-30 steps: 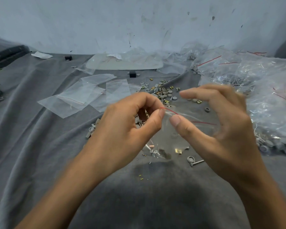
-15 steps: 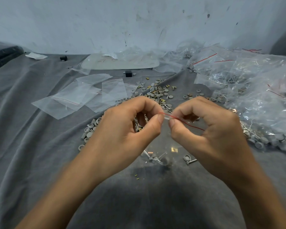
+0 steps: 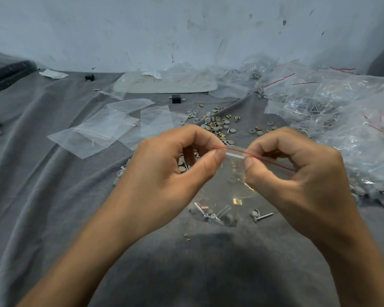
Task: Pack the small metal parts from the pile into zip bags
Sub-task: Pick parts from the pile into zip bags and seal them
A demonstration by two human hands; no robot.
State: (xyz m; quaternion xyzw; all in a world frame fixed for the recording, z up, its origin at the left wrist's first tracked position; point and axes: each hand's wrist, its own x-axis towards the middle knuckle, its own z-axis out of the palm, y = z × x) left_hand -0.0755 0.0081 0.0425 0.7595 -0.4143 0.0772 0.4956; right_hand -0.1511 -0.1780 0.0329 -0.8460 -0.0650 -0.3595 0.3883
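A small clear zip bag (image 3: 230,191) with a red seal line hangs between my hands above the grey cloth. My left hand (image 3: 164,173) pinches its top edge with thumb and forefinger. My right hand (image 3: 297,180) pinches the same top strip a little to the right. Screws, a grey cap and small brass pieces lie in the bag's bottom. The pile of small metal parts (image 3: 217,125), grey round caps and brass bits, is spread on the cloth just beyond my hands.
Empty zip bags (image 3: 111,129) lie flat at the left centre. A heap of filled bags (image 3: 341,111) covers the right side. A loose screw and ring (image 3: 261,214) lie near my right wrist. A wall closes the far edge.
My right hand's fingers have curled in and closed on the bag's top strip. The thumbs have drawn slightly apart along the red seal.
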